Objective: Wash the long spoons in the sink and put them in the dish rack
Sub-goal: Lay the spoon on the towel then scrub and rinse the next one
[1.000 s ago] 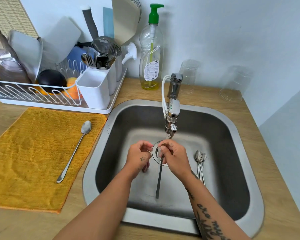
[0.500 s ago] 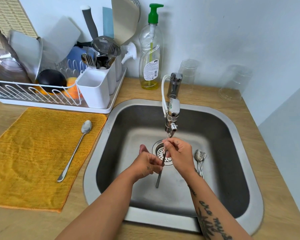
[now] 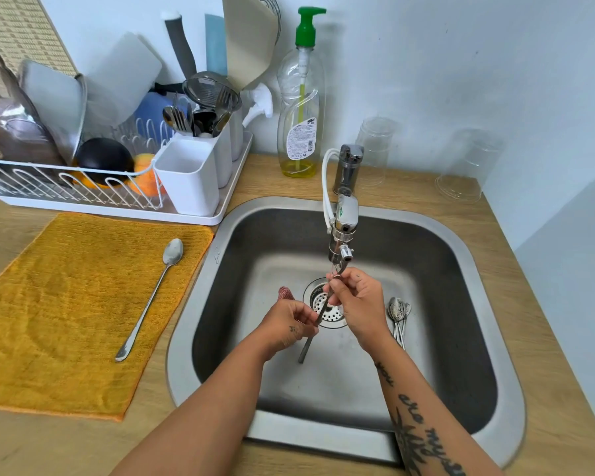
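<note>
Over the steel sink (image 3: 461,255), my right hand (image 3: 359,309) pinches the bowl end of a long spoon (image 3: 306,345) right under the tap (image 3: 342,235). The spoon's handle slants down toward the sink floor. My left hand (image 3: 285,322) pinches that handle near its middle, with a reddish sponge (image 3: 285,293) showing behind its fingers. Several more long spoons (image 3: 399,312) lie bunched on the sink floor to the right of the drain (image 3: 327,305). One long spoon (image 3: 150,298) lies on the orange cloth (image 3: 66,304). The white dish rack (image 3: 117,201) stands at the back left.
The rack holds lids, bowls and white cutlery cups (image 3: 189,176) with utensils in the rear one. A green-pump soap bottle (image 3: 301,97) stands behind the sink. Two clear upturned cups (image 3: 375,149) (image 3: 468,166) sit at the back right on the wooden counter.
My left hand slid from the spoon's bowl end down along its handle. My right hand rose a little toward the tap, and the sponge came into view behind my left hand.
</note>
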